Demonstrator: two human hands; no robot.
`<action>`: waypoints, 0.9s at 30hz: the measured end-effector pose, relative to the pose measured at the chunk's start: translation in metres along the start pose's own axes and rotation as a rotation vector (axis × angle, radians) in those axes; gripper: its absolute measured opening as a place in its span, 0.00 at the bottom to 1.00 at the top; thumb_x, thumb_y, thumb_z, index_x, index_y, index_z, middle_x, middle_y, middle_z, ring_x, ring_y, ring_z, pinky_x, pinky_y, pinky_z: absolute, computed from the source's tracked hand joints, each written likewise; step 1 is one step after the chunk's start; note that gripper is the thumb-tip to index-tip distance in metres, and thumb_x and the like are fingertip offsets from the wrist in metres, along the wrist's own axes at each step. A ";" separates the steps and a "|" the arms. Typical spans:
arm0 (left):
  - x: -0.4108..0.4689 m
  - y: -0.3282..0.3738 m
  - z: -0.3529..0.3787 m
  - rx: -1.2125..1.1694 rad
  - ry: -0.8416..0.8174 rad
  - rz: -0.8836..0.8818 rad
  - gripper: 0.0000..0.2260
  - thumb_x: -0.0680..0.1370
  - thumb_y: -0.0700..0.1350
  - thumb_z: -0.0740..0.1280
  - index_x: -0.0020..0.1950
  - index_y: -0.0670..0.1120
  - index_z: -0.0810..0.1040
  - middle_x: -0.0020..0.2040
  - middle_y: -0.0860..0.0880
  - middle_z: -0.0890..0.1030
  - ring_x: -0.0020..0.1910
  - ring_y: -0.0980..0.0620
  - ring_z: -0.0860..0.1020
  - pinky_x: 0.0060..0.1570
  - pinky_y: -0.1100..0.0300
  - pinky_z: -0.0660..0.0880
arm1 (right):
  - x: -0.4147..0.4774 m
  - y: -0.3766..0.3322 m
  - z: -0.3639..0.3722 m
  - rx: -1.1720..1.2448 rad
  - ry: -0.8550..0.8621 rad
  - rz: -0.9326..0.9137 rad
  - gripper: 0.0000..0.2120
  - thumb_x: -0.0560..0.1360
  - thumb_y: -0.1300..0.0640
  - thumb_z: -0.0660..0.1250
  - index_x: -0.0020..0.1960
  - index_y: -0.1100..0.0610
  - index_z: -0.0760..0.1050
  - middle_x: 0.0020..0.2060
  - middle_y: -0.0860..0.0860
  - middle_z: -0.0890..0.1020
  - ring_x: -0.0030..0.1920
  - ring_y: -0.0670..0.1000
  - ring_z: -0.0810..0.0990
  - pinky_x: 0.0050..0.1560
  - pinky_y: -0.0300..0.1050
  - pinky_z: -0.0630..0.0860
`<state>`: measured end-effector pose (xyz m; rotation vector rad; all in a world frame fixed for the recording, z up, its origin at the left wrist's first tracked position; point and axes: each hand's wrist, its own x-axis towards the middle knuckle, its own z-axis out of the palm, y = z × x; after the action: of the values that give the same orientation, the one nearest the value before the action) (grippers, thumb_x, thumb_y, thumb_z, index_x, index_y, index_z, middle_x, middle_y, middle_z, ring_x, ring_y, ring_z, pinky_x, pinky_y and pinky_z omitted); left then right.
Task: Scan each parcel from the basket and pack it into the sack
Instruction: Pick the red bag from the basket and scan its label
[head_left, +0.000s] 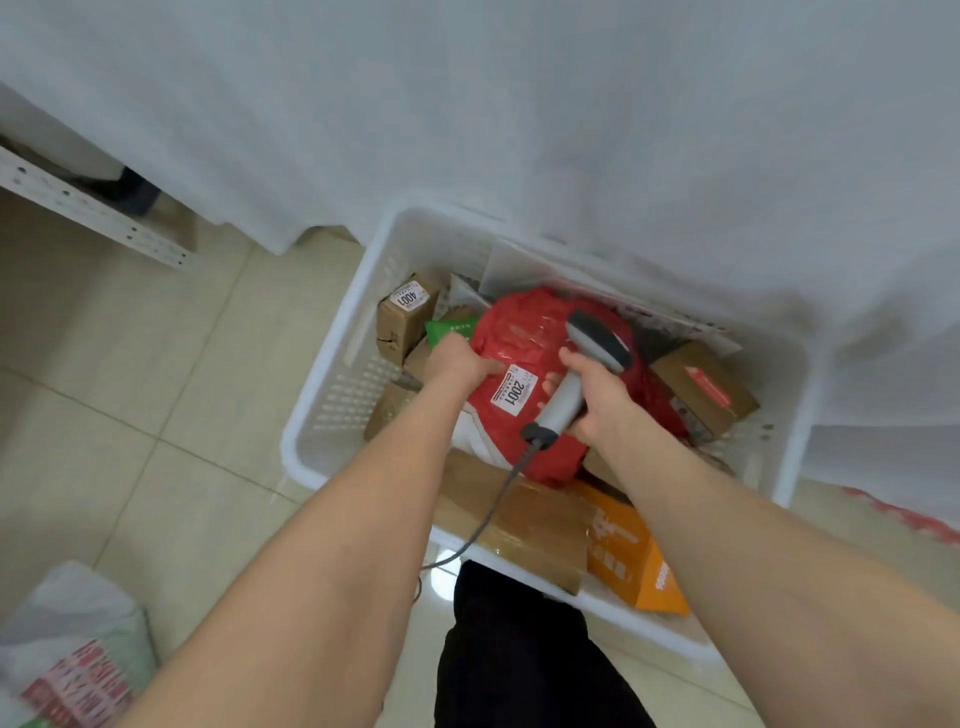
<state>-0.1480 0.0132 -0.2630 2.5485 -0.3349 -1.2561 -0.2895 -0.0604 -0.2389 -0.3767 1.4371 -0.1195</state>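
Red parcel (524, 332), a soft plastic bag, lies on top of the heap in the middle of the white basket (332, 364), which stands on the tiled floor (156, 389). Its white label (517, 393) reads 2001 and faces up.

My left grip (457, 361) is curled over the parcel's 9 o'clock edge, holding the plastic just beside the label. My right grip (597, 397) is closed round the handle of the grey scanner (597, 338), at 3 o'clock from the label. The scanner's head is over the red plastic toward 1 o'clock; I cannot tell whether it touches. Its dark cable (493, 509) trails toward 7 o'clock, over the near rim.

Around the red parcel:
- a brown box (402, 317) labelled 4001, at 10 o'clock by the basket's wall
- a green packet (449, 328), at 11 o'clock, touching my left grip
- a brown carton (701, 384), at 3 o'clock
- a flat carton (519, 514), at 6 o'clock
- an orange box (634, 551), at 5 o'clock

The sack (67, 649), white with red and green print, sits on the floor at 8 o'clock, well apart from the basket. White cloth (519, 104) hangs at 12 o'clock.
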 end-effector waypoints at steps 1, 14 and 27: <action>0.000 -0.002 0.003 -0.034 0.009 0.009 0.21 0.67 0.54 0.77 0.47 0.45 0.70 0.42 0.50 0.76 0.40 0.50 0.75 0.31 0.60 0.68 | 0.003 0.004 0.001 -0.001 -0.006 0.011 0.09 0.74 0.58 0.73 0.51 0.59 0.77 0.37 0.54 0.79 0.36 0.51 0.79 0.49 0.52 0.79; -0.119 0.030 -0.058 -0.514 -0.145 -0.003 0.07 0.72 0.35 0.71 0.44 0.46 0.78 0.44 0.43 0.83 0.41 0.45 0.81 0.44 0.55 0.79 | -0.118 -0.030 -0.011 -0.004 -0.009 0.001 0.07 0.75 0.56 0.72 0.49 0.59 0.77 0.37 0.53 0.80 0.38 0.50 0.80 0.42 0.50 0.77; -0.298 0.096 -0.269 -1.220 0.097 0.022 0.10 0.76 0.31 0.60 0.56 0.40 0.71 0.42 0.42 0.81 0.37 0.46 0.80 0.38 0.52 0.79 | -0.340 -0.069 0.048 0.026 -0.265 0.044 0.08 0.75 0.56 0.71 0.50 0.60 0.76 0.41 0.56 0.80 0.43 0.52 0.80 0.42 0.51 0.76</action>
<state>-0.1179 0.0595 0.1459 1.5132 0.3463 -0.8717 -0.2797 -0.0131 0.1076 -0.3260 1.1806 -0.0504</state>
